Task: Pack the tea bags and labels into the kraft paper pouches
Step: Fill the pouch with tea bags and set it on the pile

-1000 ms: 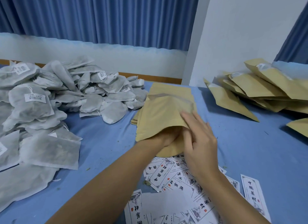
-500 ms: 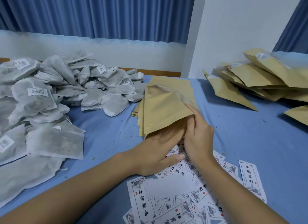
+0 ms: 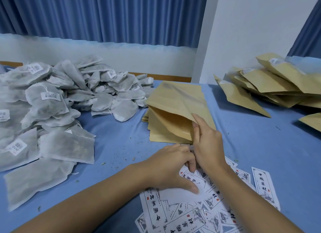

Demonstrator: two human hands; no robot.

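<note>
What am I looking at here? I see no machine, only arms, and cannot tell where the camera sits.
There is no machine: a person works with bare hands, and the single camera is worn on the head, looking forward and down. On the blue-covered table lie a heap of white tea bags at the left, printed labels nearest the person, a flat stack of kraft pouches in the middle and a heap of further pouches at the right. The right hand pinches the edge of the top pouch and holds its mouth open. The left hand rests on the labels with fingers bent; whether it grips one cannot be told.
</note>
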